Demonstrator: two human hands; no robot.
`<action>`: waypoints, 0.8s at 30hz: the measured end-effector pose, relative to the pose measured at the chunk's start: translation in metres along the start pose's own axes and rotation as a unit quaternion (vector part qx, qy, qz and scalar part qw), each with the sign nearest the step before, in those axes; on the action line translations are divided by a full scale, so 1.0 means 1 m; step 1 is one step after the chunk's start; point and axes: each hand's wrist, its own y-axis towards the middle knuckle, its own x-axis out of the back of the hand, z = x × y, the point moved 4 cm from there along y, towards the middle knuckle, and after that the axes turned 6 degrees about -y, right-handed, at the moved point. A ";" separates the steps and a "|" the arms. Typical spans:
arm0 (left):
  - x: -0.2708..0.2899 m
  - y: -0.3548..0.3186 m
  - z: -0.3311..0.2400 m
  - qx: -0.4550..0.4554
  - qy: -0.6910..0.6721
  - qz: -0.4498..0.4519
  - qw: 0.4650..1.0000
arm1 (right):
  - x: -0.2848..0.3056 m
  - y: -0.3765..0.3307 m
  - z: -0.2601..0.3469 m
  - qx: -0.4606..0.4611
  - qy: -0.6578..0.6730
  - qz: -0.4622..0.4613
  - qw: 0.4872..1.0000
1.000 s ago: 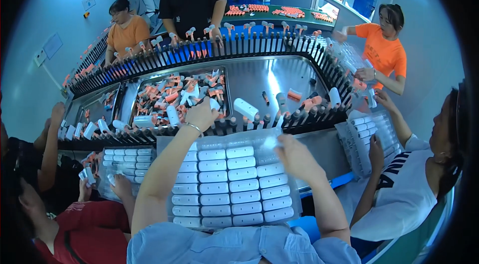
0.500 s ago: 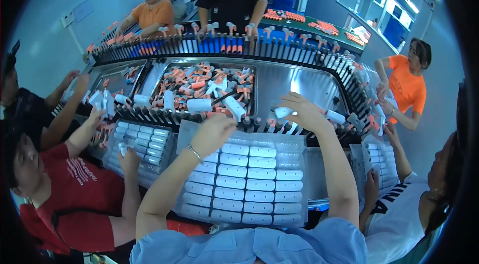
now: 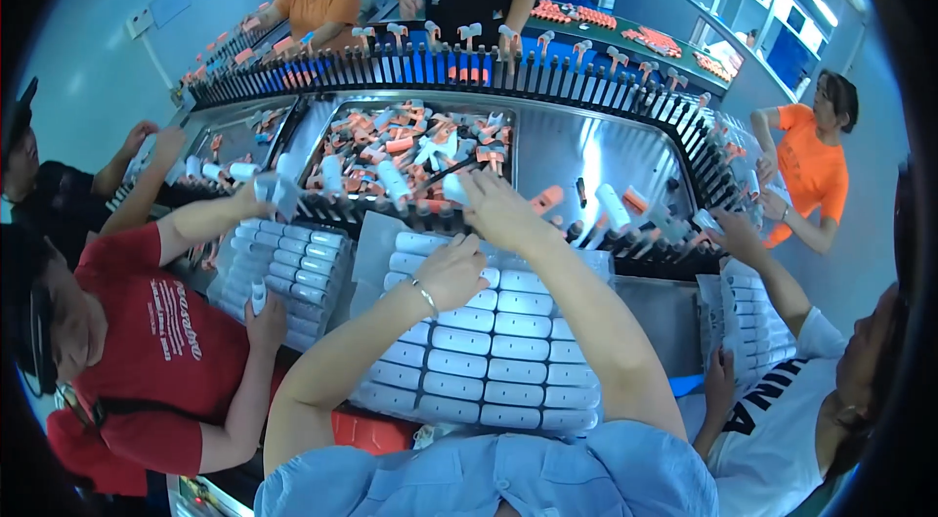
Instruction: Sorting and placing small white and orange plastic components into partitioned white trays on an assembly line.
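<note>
A clear plastic tray [image 3: 375, 241] in front of me holds rows of white oval-ended casings [image 3: 459, 363]. Over its upper rows is my left hand [image 3: 451, 273], wearing a bracelet, with bent fingers pointing down; whatever lies under them is hidden. Farther forward, my right hand [image 3: 496, 208] reaches across to the left, its fingers closed at a white casing [image 3: 455, 189] by the row of dark posts. My right forearm passes over the tray's right side and covers some of the casings.
Beyond the posts, a metal pan [image 3: 325, 148] holds jumbled orange, grey and white parts. A looping line of black posts [image 3: 547, 84] surrounds the metal table [image 3: 557, 141]. Co-workers sit close on both sides: a red sleeve [image 3: 122, 248] at left, a white shirt [image 3: 782, 409] at right.
My right hand has swung left and inward to a casing near the middle. My left hand has drawn back from the posts over the tray. Parts on the posts have shifted.
</note>
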 end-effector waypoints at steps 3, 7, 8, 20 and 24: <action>0.005 -0.015 0.008 -0.071 -0.043 -0.085 0.993 | 0.059 -0.028 0.026 0.011 0.079 -0.015 0.997; 0.031 -0.002 0.006 0.037 -0.193 -0.161 0.967 | 0.050 -0.089 0.011 -0.050 0.010 0.131 0.990; 0.043 0.006 0.002 0.022 -0.194 -0.202 0.960 | 0.041 -0.097 0.010 -0.030 -0.005 0.125 0.992; 0.015 0.158 -0.040 -0.212 0.006 -0.055 0.976 | 0.046 -0.102 0.014 -0.042 0.009 0.165 0.985; 0.000 0.168 -0.017 -0.088 -0.019 0.043 0.995 | 0.101 -0.127 -0.007 -0.217 0.213 0.068 0.950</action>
